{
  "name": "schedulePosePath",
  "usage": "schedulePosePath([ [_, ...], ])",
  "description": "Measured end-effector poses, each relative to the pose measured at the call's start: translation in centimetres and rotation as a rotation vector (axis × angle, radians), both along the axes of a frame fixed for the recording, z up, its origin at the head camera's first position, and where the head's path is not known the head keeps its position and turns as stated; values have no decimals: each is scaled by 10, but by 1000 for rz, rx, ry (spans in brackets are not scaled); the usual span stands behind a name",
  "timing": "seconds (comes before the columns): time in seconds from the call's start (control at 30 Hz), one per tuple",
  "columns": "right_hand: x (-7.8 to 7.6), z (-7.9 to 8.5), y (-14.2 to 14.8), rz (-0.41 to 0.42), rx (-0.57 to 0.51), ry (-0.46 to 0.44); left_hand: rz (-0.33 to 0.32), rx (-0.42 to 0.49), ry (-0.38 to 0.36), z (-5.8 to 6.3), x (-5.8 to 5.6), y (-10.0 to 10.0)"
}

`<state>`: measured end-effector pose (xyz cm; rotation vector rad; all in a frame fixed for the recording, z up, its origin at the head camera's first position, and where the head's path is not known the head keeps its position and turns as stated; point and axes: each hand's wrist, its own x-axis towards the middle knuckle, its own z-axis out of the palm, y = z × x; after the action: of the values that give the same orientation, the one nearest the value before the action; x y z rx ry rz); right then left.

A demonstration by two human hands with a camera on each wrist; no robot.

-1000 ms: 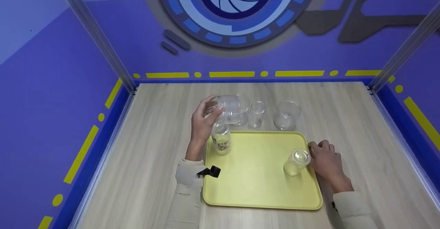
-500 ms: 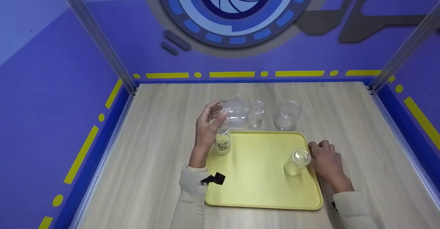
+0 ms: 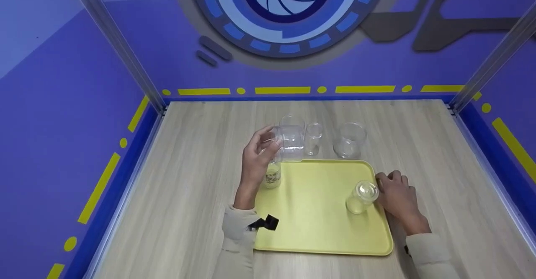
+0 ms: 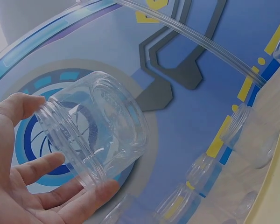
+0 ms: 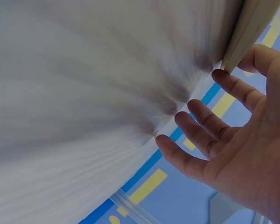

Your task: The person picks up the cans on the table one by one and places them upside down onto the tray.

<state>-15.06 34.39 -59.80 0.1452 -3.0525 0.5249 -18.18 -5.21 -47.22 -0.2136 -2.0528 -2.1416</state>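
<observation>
My left hand (image 3: 256,157) grips a transparent wide-mouthed jar (image 3: 294,143) by its threaded neck. In the left wrist view the jar (image 4: 105,123) lies sideways in the air, thumb and fingers spread round the neck and its base pointing away. It hangs over the far left part of a yellow tray (image 3: 318,224). Partly behind the left hand, a printed glass (image 3: 273,177) stands on the tray. My right hand (image 3: 398,197) rests beside the tray's right edge; in the right wrist view, relaxed fingers (image 5: 182,158) touch the table with their tips. Close to it, an upturned glass (image 3: 361,198) stands on the tray.
Beyond the tray stand a slim transparent glass (image 3: 313,140) and a rounded transparent vessel (image 3: 350,141). Another transparent container (image 3: 292,120) shows partly behind the held jar. Blue panels with yellow marks (image 3: 282,90) enclose the wooden table (image 3: 167,187).
My left hand has moved right and toward me with the jar, from over the far table to the tray's far edge. The right hand and the tray glasses stay put.
</observation>
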Motion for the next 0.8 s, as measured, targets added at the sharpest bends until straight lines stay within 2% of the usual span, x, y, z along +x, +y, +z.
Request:
schedulePosePath([
  [0.33,0,-1,1,-5,-12,-11,-1,8,-6,-2,4,2],
  [0.6,2,0,0,-10,-24,30,-8,-2,1,1,5,3],
  [0.8,3,1,0,-26,-51,19,-9,-17,-10,-1,6,4],
])
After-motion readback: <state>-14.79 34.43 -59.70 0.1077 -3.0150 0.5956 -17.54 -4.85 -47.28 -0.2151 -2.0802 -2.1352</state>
